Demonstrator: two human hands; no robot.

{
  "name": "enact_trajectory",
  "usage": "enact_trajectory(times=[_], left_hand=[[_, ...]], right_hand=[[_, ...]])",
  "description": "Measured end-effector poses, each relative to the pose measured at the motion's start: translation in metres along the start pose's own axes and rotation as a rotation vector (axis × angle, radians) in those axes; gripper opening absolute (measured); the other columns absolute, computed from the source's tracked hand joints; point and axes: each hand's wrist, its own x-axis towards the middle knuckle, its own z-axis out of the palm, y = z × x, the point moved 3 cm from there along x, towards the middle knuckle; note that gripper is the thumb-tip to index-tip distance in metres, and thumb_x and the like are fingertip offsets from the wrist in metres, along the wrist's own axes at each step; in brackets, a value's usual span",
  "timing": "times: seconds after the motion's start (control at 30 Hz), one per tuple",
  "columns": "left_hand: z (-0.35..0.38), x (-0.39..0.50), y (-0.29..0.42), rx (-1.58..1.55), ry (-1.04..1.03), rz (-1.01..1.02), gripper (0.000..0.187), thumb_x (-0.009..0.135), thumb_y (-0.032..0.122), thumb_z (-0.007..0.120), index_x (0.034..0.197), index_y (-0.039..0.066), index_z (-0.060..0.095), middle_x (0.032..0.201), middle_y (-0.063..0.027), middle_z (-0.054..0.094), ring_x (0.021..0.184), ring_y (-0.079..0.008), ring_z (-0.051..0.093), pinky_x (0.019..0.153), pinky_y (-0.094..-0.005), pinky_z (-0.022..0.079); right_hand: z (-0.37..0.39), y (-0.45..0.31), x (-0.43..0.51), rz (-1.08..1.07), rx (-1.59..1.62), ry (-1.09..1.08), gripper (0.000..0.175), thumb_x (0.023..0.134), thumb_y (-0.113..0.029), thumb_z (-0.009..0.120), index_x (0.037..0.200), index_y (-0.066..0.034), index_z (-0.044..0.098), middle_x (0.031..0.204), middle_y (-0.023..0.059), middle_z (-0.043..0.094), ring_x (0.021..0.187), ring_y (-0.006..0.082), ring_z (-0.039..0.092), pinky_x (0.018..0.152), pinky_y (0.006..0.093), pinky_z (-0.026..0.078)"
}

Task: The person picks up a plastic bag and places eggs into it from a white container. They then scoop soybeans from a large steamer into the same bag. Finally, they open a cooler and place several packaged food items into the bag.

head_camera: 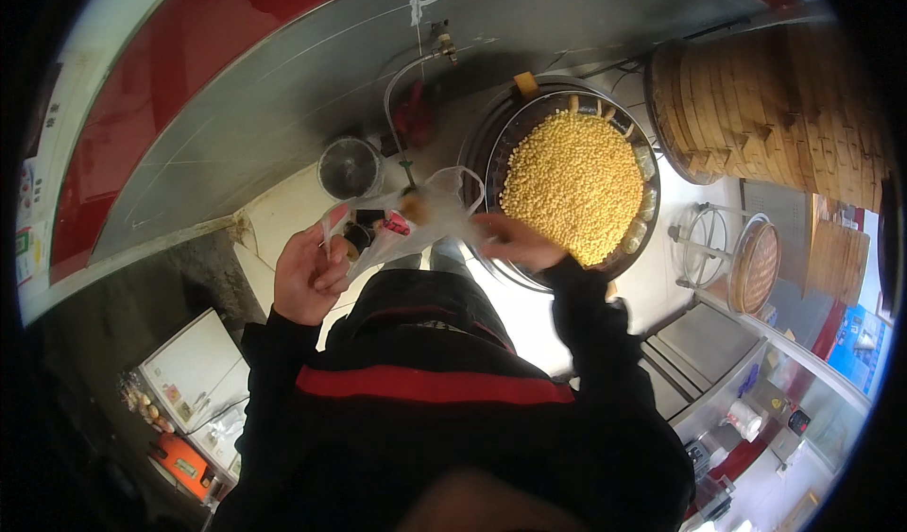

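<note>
A thin translucent plastic bag [397, 238] is spread between my two hands in front of my waist. The fingers of my left hand [310, 271] pinch its left edge. My right hand [521, 241], somewhat blurred, is at the bag's right side, beside the near left rim of a large round vessel; whether its fingers grip the plastic is hard to tell. Yellow soybeans [577, 185] are heaped in that vessel. Behind or inside the bag, a brownish round thing and some pink and black items show unclearly.
Tall stacked bamboo steamers [765, 114] stand at the right, near a round wheeled metal stand [701, 245]. A grey bucket [348, 168] is by the wall, below a tap [445, 44] with a hose. A white cabinet [198, 383] is at lower left, a metal counter [701, 348] at lower right.
</note>
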Motion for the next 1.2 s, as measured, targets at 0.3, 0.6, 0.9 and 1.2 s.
enact_trajectory(times=[0.3, 0.6, 0.9, 1.2], left_hand=[[-0.013, -0.009, -0.002, -0.049, 0.01, -0.015, 0.049, 0.091, 0.031, 0.039, 0.135, 0.008, 0.037, 0.069, 0.0017, 0.046, 0.041, -0.0055, 0.027, 0.039, -0.0189, 0.022], [-0.016, -0.008, -0.004, -0.007, 0.118, 0.01, 0.054, 0.093, 0.034, 0.037, 0.14, 0.009, 0.03, 0.07, 0.002, 0.041, 0.04, -0.005, 0.028, 0.038, -0.0187, 0.024], [-0.009, -0.012, -0.01, 0.002, 0.076, 0.065, 0.054, 0.093, 0.033, 0.036, 0.14, 0.006, 0.028, 0.071, 0.0005, 0.045, 0.041, -0.0041, 0.031, 0.037, -0.018, 0.024], [-0.003, -0.008, -0.014, -0.045, 0.072, 0.019, 0.048, 0.092, 0.029, 0.039, 0.135, 0.008, 0.038, 0.068, 0.0011, 0.046, 0.042, -0.0059, 0.029, 0.041, -0.0192, 0.024]], right_hand=[[0.033, 0.003, 0.002, -0.063, -0.317, 0.607, 0.095, 0.069, -0.056, 0.068, 0.135, 0.0007, 0.03, 0.116, 0.0292, 0.051, 0.105, 0.0377, 0.055, 0.086, 0.0419, 0.046], [-0.218, 0.093, -0.061, 0.708, -0.594, 1.149, 0.094, 0.063, -0.062, 0.07, 0.125, 0.0032, 0.041, 0.114, 0.0227, 0.057, 0.102, 0.0313, 0.059, 0.084, 0.0404, 0.049], [-0.3, 0.141, -0.005, 0.777, -0.598, 0.981, 0.075, 0.068, -0.056, 0.067, 0.114, 0.0029, 0.056, 0.11, 0.0188, 0.061, 0.102, 0.029, 0.06, 0.084, 0.0378, 0.048], [-0.216, 0.127, -0.082, 0.023, 0.689, 0.777, 0.049, 0.086, -0.043, 0.058, 0.118, -0.006, 0.052, 0.091, 0.007, 0.061, 0.066, 0.0095, 0.054, 0.048, 0.0233, 0.041]])
